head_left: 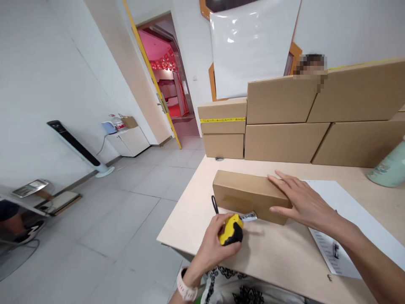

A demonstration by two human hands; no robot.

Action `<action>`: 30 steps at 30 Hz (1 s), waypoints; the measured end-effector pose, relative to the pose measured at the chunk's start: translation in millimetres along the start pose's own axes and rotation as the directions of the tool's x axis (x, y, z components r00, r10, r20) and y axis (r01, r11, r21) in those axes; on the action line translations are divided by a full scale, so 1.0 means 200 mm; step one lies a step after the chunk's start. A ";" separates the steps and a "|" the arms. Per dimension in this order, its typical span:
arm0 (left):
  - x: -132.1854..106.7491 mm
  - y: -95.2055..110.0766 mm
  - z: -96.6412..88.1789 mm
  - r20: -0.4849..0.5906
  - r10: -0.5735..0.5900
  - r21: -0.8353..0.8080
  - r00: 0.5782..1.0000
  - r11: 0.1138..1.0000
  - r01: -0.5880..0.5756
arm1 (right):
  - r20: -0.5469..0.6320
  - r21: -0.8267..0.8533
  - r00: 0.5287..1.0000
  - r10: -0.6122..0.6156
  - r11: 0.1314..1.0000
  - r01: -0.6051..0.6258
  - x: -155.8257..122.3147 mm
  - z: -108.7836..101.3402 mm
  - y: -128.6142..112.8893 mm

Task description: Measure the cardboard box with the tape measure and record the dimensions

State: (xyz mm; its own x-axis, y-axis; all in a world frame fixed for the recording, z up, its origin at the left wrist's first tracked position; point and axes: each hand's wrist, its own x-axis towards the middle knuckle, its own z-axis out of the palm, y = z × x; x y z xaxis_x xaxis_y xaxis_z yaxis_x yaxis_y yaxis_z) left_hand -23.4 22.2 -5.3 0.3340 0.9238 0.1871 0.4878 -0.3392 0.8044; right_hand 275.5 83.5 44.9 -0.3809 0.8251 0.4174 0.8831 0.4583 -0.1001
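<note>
My left hand (210,242) is wrapped round a yellow and black tape measure (232,231) near the table's front edge. A short length of its blade (249,217) sticks out towards the lower front side of a long brown cardboard box (248,198); I cannot tell whether they touch. The box lies on the pale wooden table (193,219). Over its right end lies my right hand (300,204), thumb on the front side and fingers across the top. A black strap loop (214,204) shows by the box's left end.
Larger cardboard boxes (284,141) are stacked along the table's back, with a person (311,67) partly visible behind. White paper (332,198) lies under my right arm, near a dark pen-like item (336,250). A light green bottle (387,169) stands at the right.
</note>
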 end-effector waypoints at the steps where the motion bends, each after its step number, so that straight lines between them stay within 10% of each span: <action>1: -0.04 0.00 -0.04 -0.023 -0.023 -0.110 0.999 0.994 0.021 | 0.010 0.003 1.000 -0.017 1.000 0.017 0.01 0.01 -0.01; 3: -0.12 -0.01 -0.14 -0.104 -0.132 -0.466 0.986 0.882 0.069 | -0.031 0.015 0.996 -0.079 0.997 0.079 0.00 0.05 -0.03; 5: -0.20 -0.02 -0.25 -0.171 -0.312 -0.813 0.934 0.580 0.045 | -0.138 -0.021 0.973 -0.184 0.983 0.183 -0.06 0.10 -0.08; 7: -0.26 -0.04 -0.36 -0.208 -0.453 -0.938 0.867 0.343 -0.046 | -0.247 -0.123 0.925 -0.290 0.956 0.267 -0.15 0.17 -0.12; 10: -0.30 -0.04 -0.48 -0.241 -0.571 -0.966 0.784 0.216 -0.139 | -0.274 -0.204 0.899 -0.341 0.935 0.292 -0.29 0.30 -0.15; 14: -0.30 0.01 -0.51 -0.194 -0.645 -0.969 0.739 0.244 -0.041 | -0.239 -0.130 0.892 -0.383 0.923 0.362 -0.39 0.33 -0.18; 19: -0.22 0.16 -0.37 0.268 -0.306 -0.841 0.913 0.388 0.377 | -0.186 0.432 0.982 0.039 0.901 0.046 -0.36 0.09 -0.35; 24: -0.05 0.32 -0.27 0.641 -0.144 -0.573 0.754 0.563 0.595 | -0.151 0.775 0.989 0.010 0.621 0.112 -0.31 -0.10 -0.48; 30: 0.05 0.35 -0.32 0.687 -0.161 -0.441 0.709 0.683 0.583 | -0.120 0.771 0.989 0.083 0.635 0.041 -0.33 -0.12 -0.47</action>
State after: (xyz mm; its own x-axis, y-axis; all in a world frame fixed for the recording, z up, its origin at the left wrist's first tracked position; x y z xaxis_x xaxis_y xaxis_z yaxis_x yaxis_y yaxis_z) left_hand -37.6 18.6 87.8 0.7121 0.5874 -0.3844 0.1718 0.3851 0.9068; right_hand 224.8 -21.7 47.8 -0.2705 0.8144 0.5134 0.3344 0.5796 -0.7432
